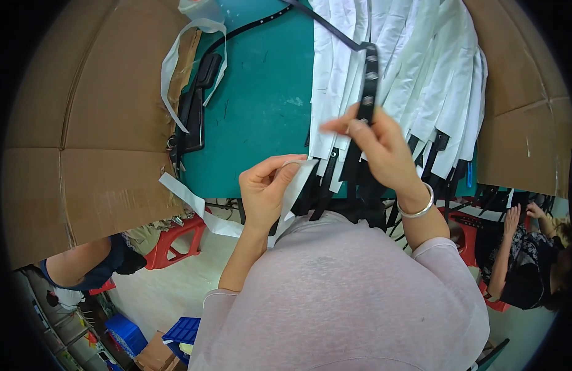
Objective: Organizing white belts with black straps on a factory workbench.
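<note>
My left hand (264, 188) is closed in a pinch on a thin white strip (296, 187), which hangs down toward my shirt. My right hand (385, 148), slightly blurred, has its fingers around a black belt (371, 71) with shiny metal pieces along it. A silver bangle sits on that wrist. The belt's narrower part runs up and left over the table top. Beneath the right hand lie many white sleeves (397, 62) side by side, with black strap ends (326, 179) sticking out at the near edge.
Cardboard walls (106, 111) (521, 93) flank the green table (261, 123). At its left edge lie a black device (193, 120) and a looped white strip (168, 74). Another white strip (205, 213) dangles at lower left. Co-workers sit at both sides, near red stools (175, 243).
</note>
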Available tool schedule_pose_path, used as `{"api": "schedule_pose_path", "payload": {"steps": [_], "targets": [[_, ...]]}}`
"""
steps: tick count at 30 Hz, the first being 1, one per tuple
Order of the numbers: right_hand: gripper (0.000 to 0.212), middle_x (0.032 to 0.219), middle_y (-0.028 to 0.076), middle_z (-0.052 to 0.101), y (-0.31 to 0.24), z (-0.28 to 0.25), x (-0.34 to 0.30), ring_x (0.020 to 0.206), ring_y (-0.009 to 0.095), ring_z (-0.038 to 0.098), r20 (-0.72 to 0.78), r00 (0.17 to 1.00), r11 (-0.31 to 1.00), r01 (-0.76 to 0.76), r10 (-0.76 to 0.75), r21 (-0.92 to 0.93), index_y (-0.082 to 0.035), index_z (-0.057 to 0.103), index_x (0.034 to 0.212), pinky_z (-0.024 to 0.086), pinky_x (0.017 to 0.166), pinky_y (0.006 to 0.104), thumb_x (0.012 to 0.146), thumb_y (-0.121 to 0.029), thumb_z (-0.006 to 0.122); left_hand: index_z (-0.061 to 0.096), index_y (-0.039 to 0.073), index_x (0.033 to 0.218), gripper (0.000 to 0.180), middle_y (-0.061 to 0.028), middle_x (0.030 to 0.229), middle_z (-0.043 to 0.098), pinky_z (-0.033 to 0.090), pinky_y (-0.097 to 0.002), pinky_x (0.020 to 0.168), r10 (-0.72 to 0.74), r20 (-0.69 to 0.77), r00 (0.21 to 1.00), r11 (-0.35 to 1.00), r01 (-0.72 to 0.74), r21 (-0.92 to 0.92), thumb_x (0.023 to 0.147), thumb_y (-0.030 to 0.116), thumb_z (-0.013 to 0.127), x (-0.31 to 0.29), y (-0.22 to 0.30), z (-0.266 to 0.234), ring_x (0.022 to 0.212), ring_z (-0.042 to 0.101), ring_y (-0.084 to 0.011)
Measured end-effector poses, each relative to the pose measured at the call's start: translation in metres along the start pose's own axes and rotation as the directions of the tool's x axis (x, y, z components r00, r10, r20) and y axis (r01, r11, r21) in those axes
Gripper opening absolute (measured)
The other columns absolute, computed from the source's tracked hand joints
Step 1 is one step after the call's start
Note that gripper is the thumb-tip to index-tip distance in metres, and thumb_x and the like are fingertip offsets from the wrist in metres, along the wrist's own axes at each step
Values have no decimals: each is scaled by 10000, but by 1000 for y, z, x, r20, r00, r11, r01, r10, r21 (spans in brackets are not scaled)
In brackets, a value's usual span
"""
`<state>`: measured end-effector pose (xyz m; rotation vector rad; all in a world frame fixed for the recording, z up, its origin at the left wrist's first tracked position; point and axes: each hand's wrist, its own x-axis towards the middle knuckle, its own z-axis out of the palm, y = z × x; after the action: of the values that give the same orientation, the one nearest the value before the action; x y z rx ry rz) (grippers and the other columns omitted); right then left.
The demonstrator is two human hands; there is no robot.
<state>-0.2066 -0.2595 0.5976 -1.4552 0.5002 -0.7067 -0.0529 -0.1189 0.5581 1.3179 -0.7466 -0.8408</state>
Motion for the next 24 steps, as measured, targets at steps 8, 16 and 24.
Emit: {"api": "schedule_pose_path", "payload": {"steps": [8,16,24], "targets": [[94,702,-28,541,28,27,2,611,35,439,108,985,987,-120,131,-105,-2,658,832,345,549,192,800,-67,717,623,2,1061,296,-72,825,669,464,-200,650,-5,-95,996,1000,8,27,781,-14,719,-1,6,-1,736,578,-76],[125,649,-4,572,31,31,2,588,50,489,107,972,973,-194,208,-123,-3,647,725,359,518,217,739,-45,764,564,24,1083,472,-122,1035,621,548,-250,676,310,217,926,879,-366,306,681,40,811,6,-4,-20,746,629,-134],[155,623,-5,534,30,36,-1,559,68,437,87,982,981,-158,169,-116,-20,681,685,328,504,242,695,-120,798,616,19,908,253,-136,981,628,537,-252,568,470,409,782,693,-614,378,700,-42,748,11,4,-22,727,643,-172]]}}
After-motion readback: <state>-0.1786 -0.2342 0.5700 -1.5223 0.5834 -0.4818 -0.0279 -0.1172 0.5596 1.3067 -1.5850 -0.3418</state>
